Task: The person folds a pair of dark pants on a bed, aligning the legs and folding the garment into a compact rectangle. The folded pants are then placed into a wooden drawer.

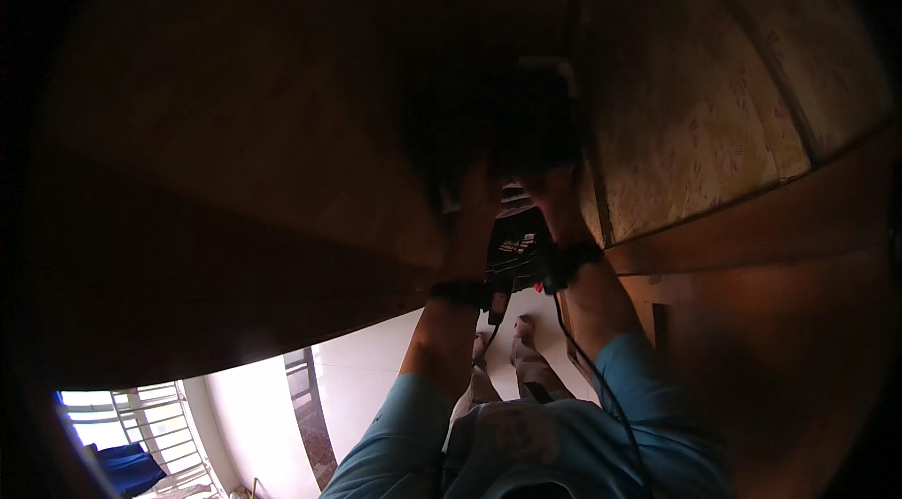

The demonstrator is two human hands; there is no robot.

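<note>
Both my arms reach forward into the dark inside of a wooden cupboard. My left hand (480,185) is deep in shadow, and its fingers fade into the black. Beside it, my right hand (553,189) is just as dim, so whether either hand grips anything cannot be told. A very dark shape (518,122) lies at the fingertips, too dark to name. Below and between the wrists is dark cloth (520,245) with pale markings. A light-striped layer (514,197) shows above it, between the hands.
A patterned, paper-like lining (694,139) covers the cupboard's inner right side. The wooden edge (705,231) runs along it. A dark panel (211,273) fills the left. Cables (592,365) hang from straps on both wrists. Lower left are a barred window (151,421) and blue cloth (130,469).
</note>
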